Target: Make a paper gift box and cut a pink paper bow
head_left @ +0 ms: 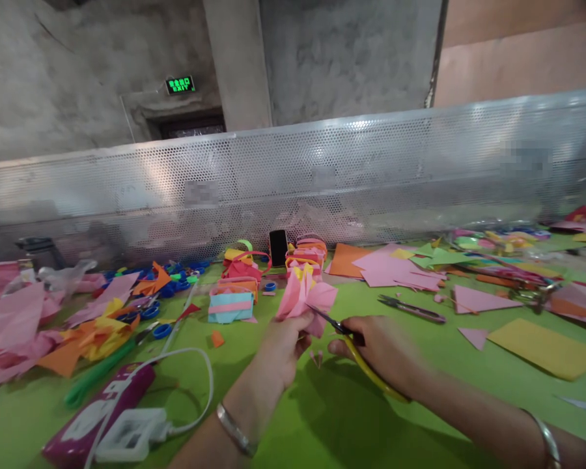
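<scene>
My left hand (284, 348) pinches a folded pink paper piece (300, 296) with several pointed petal-like flaps, held above the green table (322, 423). In my right hand (383, 348) is a pair of scissors (366, 368) with yellow handles and dark blades. Their tips reach to the pink paper near my left fingers; whether the blades are parted I cannot tell. Small pink scraps (317, 357) show just below the paper. Behind it stand small folded paper baskets (308, 254) in pink and orange, and a blue-and-pink one (230, 306) to the left.
A purple box (102, 417), a white charger (131, 433) with cable and a green-handled tool (102, 371) lie front left. Thread snips (410, 309), a yellow sheet (549, 348) and pink sheets (395, 264) lie right. A phone (278, 248) leans near the perforated metal barrier (283, 182).
</scene>
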Tool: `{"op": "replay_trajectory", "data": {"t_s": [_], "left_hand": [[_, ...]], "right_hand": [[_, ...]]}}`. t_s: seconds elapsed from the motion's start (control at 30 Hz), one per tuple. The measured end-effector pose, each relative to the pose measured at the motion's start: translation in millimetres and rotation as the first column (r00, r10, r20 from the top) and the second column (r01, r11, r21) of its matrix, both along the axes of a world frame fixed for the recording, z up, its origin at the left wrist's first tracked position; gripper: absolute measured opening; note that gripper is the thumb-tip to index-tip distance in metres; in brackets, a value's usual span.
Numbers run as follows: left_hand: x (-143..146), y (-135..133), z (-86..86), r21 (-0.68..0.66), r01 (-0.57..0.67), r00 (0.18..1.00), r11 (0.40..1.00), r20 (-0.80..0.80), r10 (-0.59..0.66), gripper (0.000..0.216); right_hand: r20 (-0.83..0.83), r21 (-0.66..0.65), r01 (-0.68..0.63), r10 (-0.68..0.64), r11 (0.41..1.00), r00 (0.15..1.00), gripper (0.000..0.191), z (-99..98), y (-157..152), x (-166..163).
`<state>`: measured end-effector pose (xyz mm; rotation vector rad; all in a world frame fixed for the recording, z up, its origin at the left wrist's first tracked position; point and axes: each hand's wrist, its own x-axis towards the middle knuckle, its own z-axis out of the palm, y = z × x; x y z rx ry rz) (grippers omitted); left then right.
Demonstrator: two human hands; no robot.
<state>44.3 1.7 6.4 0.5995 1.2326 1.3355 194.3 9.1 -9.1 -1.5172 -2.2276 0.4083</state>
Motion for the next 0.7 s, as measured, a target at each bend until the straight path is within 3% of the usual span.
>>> {"op": "replay_trajectory", "data": {"t_s": [0.5,0.7], "left_hand": [[3.6,-4.1,8.9,-0.034,0.013,0.999,0.999,0.051,-0.011,0.024],[1.6,-0.7,8.3,-0.024,-0.08,0.991,0.996,0.109,0.083,0.016]], "right_hand": [[0.012,0.025,0.009,-0.009,1.0,1.0,0.042,1.8,-1.3,1.5],[-0.004,0.035,-0.018,0.019,0.999,1.0,0.035,-4.5,7.5,7.1]]}}
